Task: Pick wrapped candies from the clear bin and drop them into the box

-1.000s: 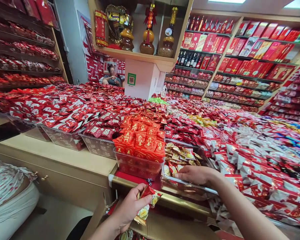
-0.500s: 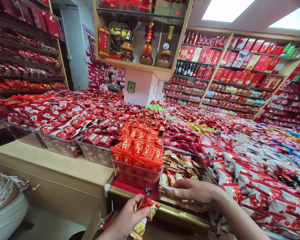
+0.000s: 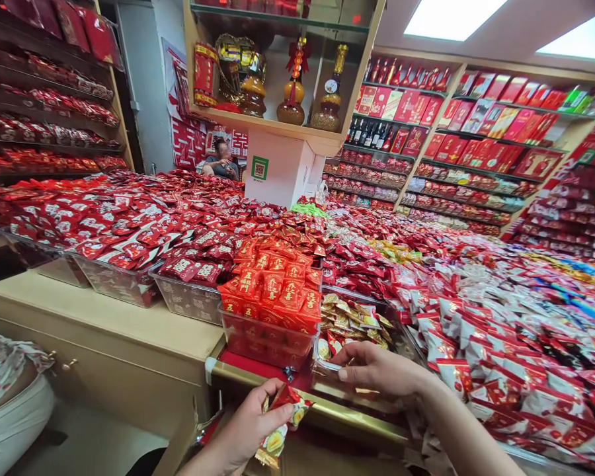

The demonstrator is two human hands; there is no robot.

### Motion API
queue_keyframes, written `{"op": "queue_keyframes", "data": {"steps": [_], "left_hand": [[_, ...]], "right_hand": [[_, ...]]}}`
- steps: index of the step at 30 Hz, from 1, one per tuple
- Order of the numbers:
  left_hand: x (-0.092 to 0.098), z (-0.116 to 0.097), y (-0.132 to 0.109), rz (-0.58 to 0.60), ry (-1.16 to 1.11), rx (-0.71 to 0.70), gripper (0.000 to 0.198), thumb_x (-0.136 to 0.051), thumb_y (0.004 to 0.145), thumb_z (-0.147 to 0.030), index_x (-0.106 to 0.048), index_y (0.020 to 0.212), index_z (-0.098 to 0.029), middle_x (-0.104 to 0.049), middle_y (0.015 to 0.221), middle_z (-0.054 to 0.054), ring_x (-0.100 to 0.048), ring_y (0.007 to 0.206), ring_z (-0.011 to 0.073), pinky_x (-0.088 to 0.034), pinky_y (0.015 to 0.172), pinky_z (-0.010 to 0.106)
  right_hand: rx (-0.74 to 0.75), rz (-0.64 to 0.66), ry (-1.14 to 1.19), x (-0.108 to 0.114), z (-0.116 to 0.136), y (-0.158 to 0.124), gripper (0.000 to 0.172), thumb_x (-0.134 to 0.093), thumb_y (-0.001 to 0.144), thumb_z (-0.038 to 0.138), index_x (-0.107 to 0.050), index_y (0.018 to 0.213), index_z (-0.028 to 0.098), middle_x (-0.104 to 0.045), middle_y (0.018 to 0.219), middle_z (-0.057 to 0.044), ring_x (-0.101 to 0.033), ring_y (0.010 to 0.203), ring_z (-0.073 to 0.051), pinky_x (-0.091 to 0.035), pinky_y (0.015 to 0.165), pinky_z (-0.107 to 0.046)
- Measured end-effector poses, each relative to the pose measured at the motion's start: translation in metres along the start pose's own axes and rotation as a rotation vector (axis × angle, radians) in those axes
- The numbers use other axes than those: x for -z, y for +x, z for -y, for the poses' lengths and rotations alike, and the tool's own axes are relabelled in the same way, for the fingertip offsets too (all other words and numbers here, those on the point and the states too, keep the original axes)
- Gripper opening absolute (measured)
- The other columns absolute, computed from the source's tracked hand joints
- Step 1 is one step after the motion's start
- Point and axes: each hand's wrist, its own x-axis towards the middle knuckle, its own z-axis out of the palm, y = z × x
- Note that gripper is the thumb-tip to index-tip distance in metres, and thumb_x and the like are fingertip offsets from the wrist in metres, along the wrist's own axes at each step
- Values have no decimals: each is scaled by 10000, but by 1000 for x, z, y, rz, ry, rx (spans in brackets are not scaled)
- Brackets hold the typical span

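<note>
My left hand (image 3: 250, 430) is closed around a bunch of red and gold candy packets (image 3: 280, 423), held low in front of the counter's gold edge (image 3: 327, 413). My right hand (image 3: 377, 370) reaches into a clear plastic bin (image 3: 322, 375) of gold-wrapped candies (image 3: 350, 320), fingers curled over the near rim and the sweets; what they hold I cannot make out. Just left of it stands a clear bin heaped with red-orange packets (image 3: 277, 291).
Red wrapped sweets in clear bins (image 3: 119, 281) cover the whole counter. White and red packets (image 3: 500, 344) pile at the right. Shelves of red boxes (image 3: 476, 125) line the back wall. A person (image 3: 221, 162) sits far behind. Someone in flowered clothing (image 3: 10, 390) is at lower left.
My right hand has shifted a little left and curled its fingers over the bin's near rim. The left hand has kept its packets. The camera has tilted slightly.
</note>
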Motion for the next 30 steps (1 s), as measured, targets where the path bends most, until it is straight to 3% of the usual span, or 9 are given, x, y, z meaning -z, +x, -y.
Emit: {"op": "queue_keyframes", "data": {"steps": [4,8,12,17,20,24,27,30], "left_hand": [[3,3,1,28,17,23,207,-639,695,-261,-581,871,-169,-613,800,-10,-526,718,103,-389,706,220],[7,6,2,20,-13,52,251,-648,690,-252,-570,915,-174,-624,851,2,-540,767,116,-389,755,243],[7,6,3,27,-21,54,262,-659,680,-258,-571,913,-174,-636,820,-2,-552,765,120,-389,752,243],[3,6,3,-22,-85,56,345,-720,598,-292,-580,888,-167,-657,828,18,-572,736,138,-406,720,253],[4,9,4,-33,-92,54,374,-729,579,-308,-585,890,-160,-657,818,28,-572,710,142,-408,709,265],[5,11,4,-42,-75,52,358,-728,575,-312,-590,869,-162,-651,792,23,-564,679,137,-404,676,258],[4,10,3,-41,-55,50,301,-718,590,-285,-596,839,-165,-642,771,11,-558,674,130,-396,665,245],[5,10,3,-31,-67,60,329,-724,581,-287,-593,854,-159,-642,769,19,-552,670,129,-395,659,244]], "right_hand": [[-18,35,112,-1,1,2,350,-605,643,471,-512,822,185,-541,658,28,-471,570,-90,-320,474,-202],[66,9,331,-2,-1,7,347,-679,591,385,-491,804,185,-532,699,41,-466,585,-71,-360,543,-208],[66,-128,424,7,-12,22,297,-634,630,416,-499,723,169,-496,625,48,-452,556,-64,-378,531,-207],[-33,-335,276,15,-25,56,331,-664,593,322,-409,763,199,-502,502,76,-451,452,-74,-345,431,-197],[-105,-382,171,7,-24,71,326,-641,602,244,-358,760,218,-512,434,83,-445,385,-85,-335,399,-204],[-118,-546,-111,-5,-18,74,246,-611,607,220,-367,636,223,-498,379,70,-452,354,-99,-317,389,-210],[-88,-547,-262,-6,-16,69,189,-550,664,281,-441,532,201,-552,428,18,-496,428,-114,-348,458,-226],[-66,-470,-358,-2,-20,63,155,-563,639,336,-570,602,185,-613,571,-14,-541,574,-147,-365,521,-237]]}}
